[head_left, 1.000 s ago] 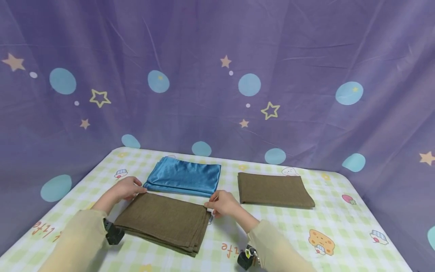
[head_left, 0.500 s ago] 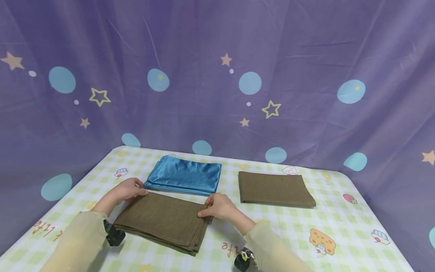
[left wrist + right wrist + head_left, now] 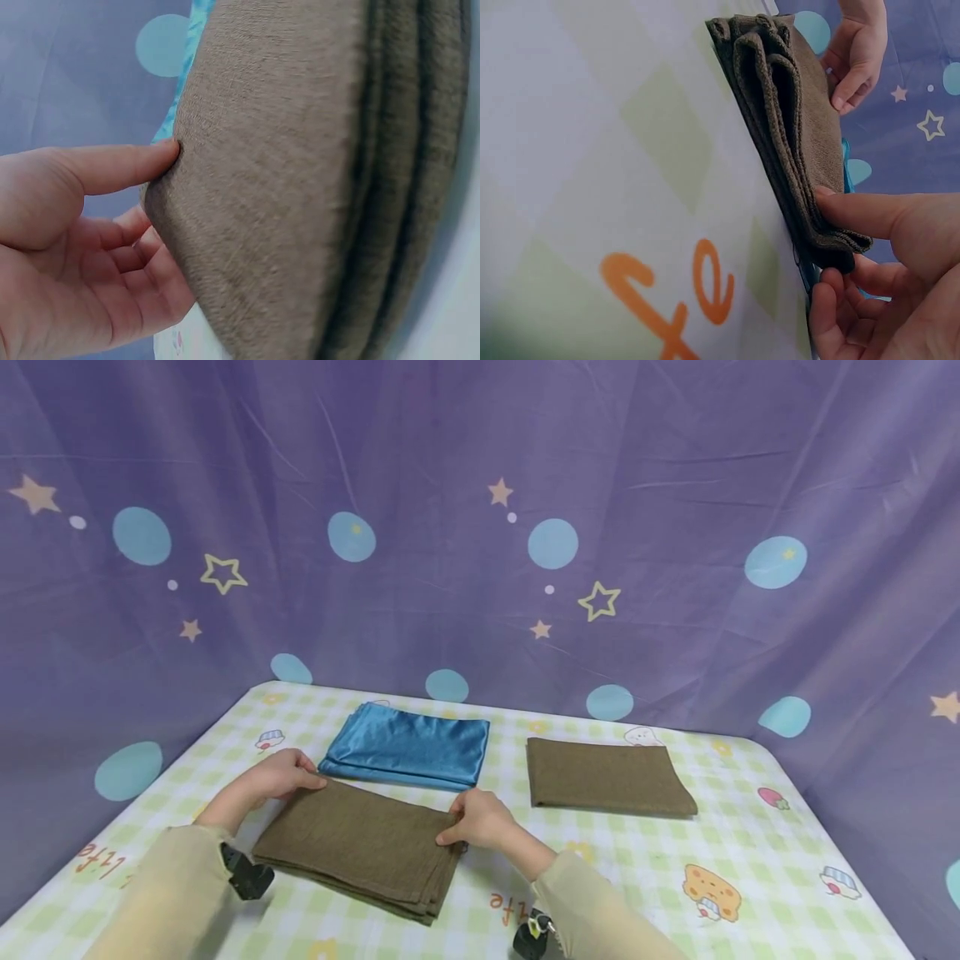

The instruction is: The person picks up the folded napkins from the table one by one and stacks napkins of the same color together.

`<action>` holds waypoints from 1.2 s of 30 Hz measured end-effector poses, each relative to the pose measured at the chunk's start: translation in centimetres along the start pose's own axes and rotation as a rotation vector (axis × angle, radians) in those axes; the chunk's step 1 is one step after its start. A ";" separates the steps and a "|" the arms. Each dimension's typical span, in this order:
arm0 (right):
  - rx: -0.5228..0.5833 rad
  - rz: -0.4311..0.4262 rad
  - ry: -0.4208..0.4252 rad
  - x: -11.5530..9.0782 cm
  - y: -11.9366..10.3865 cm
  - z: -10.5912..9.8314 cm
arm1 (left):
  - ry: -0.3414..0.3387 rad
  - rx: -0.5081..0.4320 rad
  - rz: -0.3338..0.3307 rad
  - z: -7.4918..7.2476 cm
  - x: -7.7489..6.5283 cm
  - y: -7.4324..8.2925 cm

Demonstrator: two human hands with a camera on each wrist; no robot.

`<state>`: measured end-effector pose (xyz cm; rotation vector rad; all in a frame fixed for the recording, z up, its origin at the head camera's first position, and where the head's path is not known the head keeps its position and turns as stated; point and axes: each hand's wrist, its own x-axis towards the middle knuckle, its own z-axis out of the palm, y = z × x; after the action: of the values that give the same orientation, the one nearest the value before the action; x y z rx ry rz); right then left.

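Closest in, two pale sleeves, left (image 3: 161, 881) and right (image 3: 611, 910), come up from the near side of the table (image 3: 630, 868), a black wrist camera on each arm, left (image 3: 249, 875) and right (image 3: 531, 937). Just inside the right one, orange lettering (image 3: 510, 908) shows on the checked cover.

And here's the centre of the action: the near brown cloth (image 3: 360, 847), folded into a thick rectangle, sitting closer to the table's left edge than to its right, its layers stacked up along the near side and the right end. Both hands are on it! The left hand (image 3: 281, 775) has the far left corner, thumb on top, fingertips tucked behind, a neat pinch. The right hand (image 3: 483, 820) pinches the far right corner, thumb pressing the top layers, other fingers curled beneath. Is that far side off the table? Can't tell from here.

Over toward the right edge, a printed bear face (image 3: 711, 893) looks on. Beyond the hands lies the blue cloth (image 3: 408, 747), shiny and folded, up by the table's far left corner, just beside the left fingertips. Across a gap to its right, the second brown cloth (image 3: 609, 777) lies flat and folded near the far edge. Right behind that edge hangs the purple curtain (image 3: 480, 460), all stars and blue spots.
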<state>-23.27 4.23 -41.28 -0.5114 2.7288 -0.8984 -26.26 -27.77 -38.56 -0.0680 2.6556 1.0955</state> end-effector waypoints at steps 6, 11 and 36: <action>0.052 -0.007 0.030 -0.1 -0.2 0.1 | -0.050 0.001 0.010 -0.8 -0.3 0.4; 0.078 -0.035 0.039 -0.2 -0.1 0.1 | -0.060 0.016 0.011 -1.1 -0.6 0.5; 0.237 -0.104 0.079 -2.2 3.0 -3.4 | -0.273 -0.035 0.257 1.1 -1.9 2.6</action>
<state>-23.08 9.13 -40.23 -0.5858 2.6342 -1.2742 -24.51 -25.31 -37.02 0.3977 2.4450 1.1345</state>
